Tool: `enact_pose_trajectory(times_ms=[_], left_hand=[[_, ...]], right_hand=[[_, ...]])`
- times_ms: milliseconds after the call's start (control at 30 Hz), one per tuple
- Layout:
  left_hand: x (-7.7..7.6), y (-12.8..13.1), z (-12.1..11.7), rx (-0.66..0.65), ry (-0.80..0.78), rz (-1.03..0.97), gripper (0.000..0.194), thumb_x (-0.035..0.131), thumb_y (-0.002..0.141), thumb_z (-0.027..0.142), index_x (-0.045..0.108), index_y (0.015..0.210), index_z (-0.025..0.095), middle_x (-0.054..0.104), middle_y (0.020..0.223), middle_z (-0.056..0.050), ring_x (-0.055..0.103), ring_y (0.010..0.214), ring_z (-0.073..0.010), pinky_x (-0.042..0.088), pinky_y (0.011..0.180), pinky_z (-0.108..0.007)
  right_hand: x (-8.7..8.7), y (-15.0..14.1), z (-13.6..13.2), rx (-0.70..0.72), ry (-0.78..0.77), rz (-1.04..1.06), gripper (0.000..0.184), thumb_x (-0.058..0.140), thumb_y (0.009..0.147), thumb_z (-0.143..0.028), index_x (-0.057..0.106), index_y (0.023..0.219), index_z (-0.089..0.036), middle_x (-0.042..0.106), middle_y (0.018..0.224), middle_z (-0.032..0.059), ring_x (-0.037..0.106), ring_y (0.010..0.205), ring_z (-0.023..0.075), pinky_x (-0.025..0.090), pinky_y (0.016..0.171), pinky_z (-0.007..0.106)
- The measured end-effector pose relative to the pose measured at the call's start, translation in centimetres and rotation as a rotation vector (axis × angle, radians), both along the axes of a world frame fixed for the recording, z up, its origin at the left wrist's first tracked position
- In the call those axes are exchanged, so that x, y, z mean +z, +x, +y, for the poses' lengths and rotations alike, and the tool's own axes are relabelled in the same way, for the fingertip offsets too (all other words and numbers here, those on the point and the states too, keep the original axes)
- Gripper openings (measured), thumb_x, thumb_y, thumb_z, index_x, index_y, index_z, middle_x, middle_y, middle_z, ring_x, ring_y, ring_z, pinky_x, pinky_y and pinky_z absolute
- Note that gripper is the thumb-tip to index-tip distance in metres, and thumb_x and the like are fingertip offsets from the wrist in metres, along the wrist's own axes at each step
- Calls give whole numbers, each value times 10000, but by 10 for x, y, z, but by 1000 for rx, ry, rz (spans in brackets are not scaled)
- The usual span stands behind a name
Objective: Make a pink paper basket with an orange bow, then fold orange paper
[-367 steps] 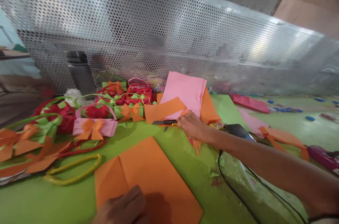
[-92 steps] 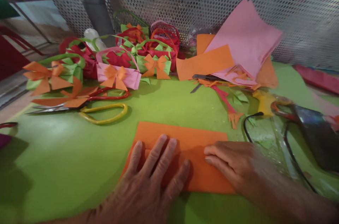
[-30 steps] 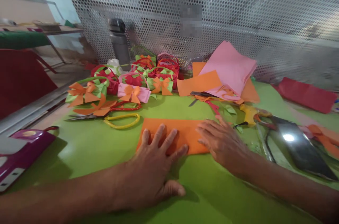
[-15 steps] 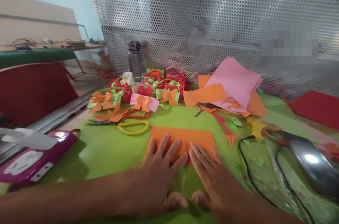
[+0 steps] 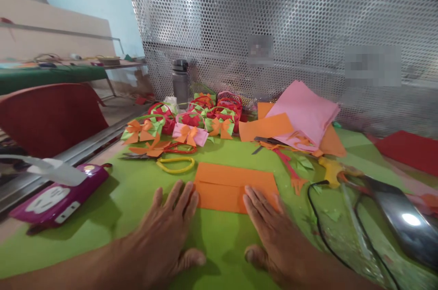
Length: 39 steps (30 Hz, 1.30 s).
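Note:
A folded sheet of orange paper (image 5: 222,189) lies flat on the green tabletop (image 5: 219,253), its folded flap edge running across the middle. My left hand (image 5: 164,221) is open and flat at the paper's left edge, fingertips just at its side. On the paper's lower right rests my right hand (image 5: 270,226), open, with fingers stretched out together and thumb apart. Beyond the paper lie scissors with yellow handles (image 5: 176,165) and another pair with red handles (image 5: 181,147), its blades partly under orange paper scraps.
Small paper bags with bows (image 5: 188,134) stand at the back, before a grey bottle (image 5: 180,82). Pink sheets (image 5: 304,112) pile at back right. A yellow glue gun (image 5: 330,171) and a phone (image 5: 404,212) lie right; a purple power strip (image 5: 61,196) lies left.
My left hand has slid left from on top of the orange paper to its left edge, uncovering the fold. My right hand stays nearly in place. The view has shifted slightly.

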State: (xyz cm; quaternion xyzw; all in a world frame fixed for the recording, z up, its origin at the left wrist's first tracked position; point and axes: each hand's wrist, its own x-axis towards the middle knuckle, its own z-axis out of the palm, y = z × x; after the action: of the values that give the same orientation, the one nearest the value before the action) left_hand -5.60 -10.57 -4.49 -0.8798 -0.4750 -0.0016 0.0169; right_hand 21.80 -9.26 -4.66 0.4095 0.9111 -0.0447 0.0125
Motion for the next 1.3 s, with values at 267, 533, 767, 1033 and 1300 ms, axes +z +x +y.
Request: enact_pose_trajectory(times_ms=[267,533,767,1033,1300], left_hand=[[60,20,12,30,-48,147,508,337,921,435,728,750,158,678,799,-185,630,790,-353,458,706,-543],[131,87,78,-166,-328,-284,438,430,886,444,593,601,154,571,552,-10,493,472,-103,353,493,-222],[77,119,89,175,-1245,-197,327,526,837,257,533,531,142,558,447,0,545,408,-120,443,458,-219],[66,83,76,534,-1261,-145,567,365,931,441,504,472,140,549,418,-61,537,364,-129,435,413,-221],[65,92,79,611,-1270,-125,619,395,908,512,510,425,142,543,411,-83,529,358,-140,405,368,-217]], right_hand=[[6,0,-3,-40,-54,6,840,317,877,-629,237,1426,1,149,1468,235,182,1359,387,236,1022,669],[2,-5,-3,-141,-103,56,900,256,849,-694,250,1426,-3,168,1483,221,146,1383,351,132,1072,630],[10,-7,-5,-156,-209,75,826,362,866,-625,172,1462,-86,129,1514,180,95,1396,334,100,1080,627],[13,-6,-3,-129,-180,34,847,308,879,-623,201,1434,8,87,1497,230,90,1389,365,103,1063,656],[9,-6,-5,-98,-100,32,794,319,899,-570,214,1428,12,108,1487,229,141,1375,383,173,1034,686]])
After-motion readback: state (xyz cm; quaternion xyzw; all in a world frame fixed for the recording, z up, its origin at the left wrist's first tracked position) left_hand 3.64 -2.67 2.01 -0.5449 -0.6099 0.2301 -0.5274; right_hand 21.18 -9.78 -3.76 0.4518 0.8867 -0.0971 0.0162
